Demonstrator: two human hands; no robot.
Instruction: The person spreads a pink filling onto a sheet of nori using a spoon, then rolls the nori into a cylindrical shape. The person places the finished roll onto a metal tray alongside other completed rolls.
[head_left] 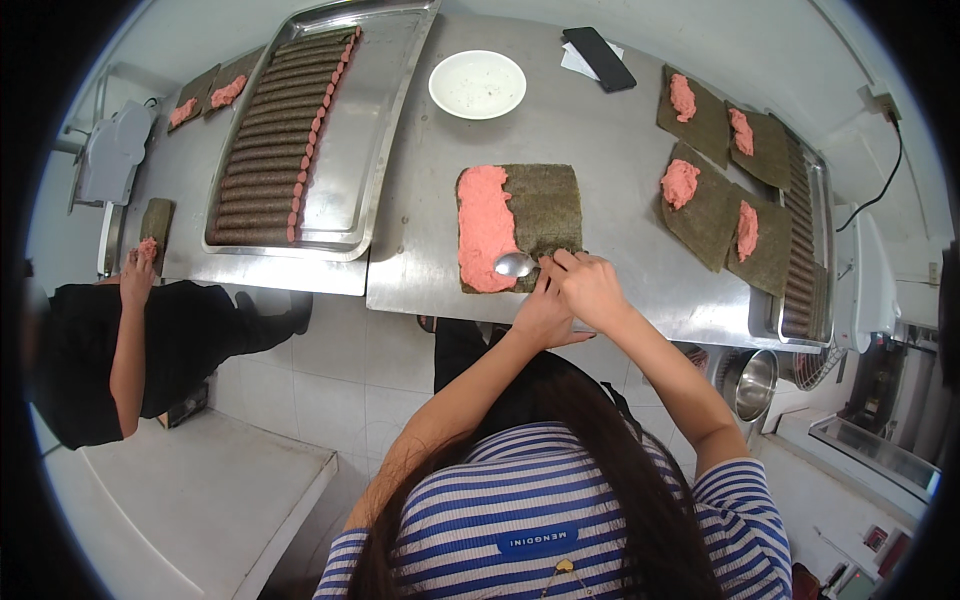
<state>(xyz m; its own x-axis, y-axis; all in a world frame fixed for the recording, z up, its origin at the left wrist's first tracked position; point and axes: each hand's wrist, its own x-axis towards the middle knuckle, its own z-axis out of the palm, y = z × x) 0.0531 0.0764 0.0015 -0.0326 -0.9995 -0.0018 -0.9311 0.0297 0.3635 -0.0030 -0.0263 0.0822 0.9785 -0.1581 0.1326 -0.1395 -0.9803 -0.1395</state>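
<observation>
A dark green seaweed sheet (545,210) lies flat on the steel table (600,140) in front of me. Its left half is covered with pink paste (485,228). My right hand (592,287) is at the sheet's near edge, fingers closed on the handle of a metal spoon (514,264) whose bowl rests at the paste's lower right edge. My left hand (542,315) sits just under the right hand, at the table's front edge, fingertips touching the sheet's near edge. The right hand partly hides it.
A long steel tray (370,140) at the left holds a row of dark rolls (275,140). A white plate (477,84) and a black phone (598,58) lie farther back. Several sheets with pink lumps (705,205) lie at the right beside another tray (805,250). Another person's hand (137,275) works at the far left.
</observation>
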